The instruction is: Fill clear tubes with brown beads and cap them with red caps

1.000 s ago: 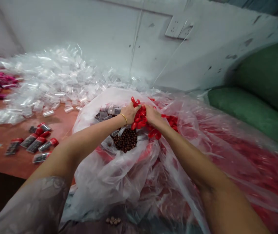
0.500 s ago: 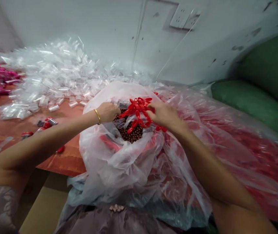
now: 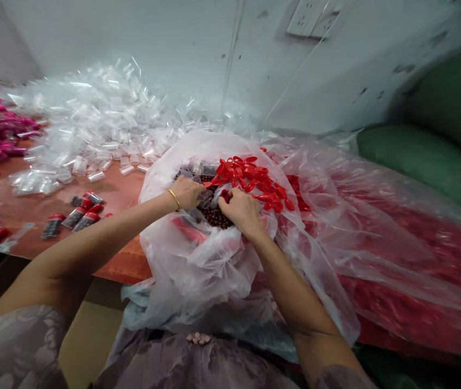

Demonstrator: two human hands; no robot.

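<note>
where the two forearms meet over the mouth of the clear plastic bag [image 3: 198,270], both hands work among its contents. left hand [image 3: 188,192], gold bangle at the wrist, is curled narrow at the near-left rim of the opening, fingers tucked down against small clear tubes; what it pinches, if anything, cannot be told. right hand [image 3: 242,210] is likewise curled, knuckles up, fingertips buried where the red caps [image 3: 255,181] meet the dark brown beads [image 3: 214,217]; whether it grips caps or beads is hidden. the caps lie heaped on the far-right side of the opening, the beads pooled in the middle, probably so that both sit within a short reach. the caps are small ovals lying flat, long axes scattered in every direction, none aligned. the bag is slumped open toward the person, its mouth facing up. on the reddish surface [image 3: 117,194] to the left lie capped filled tubes [image 3: 82,213], long axes mostly running away from the person, near a pile of empty clear tubes [image 3: 101,124].
</note>
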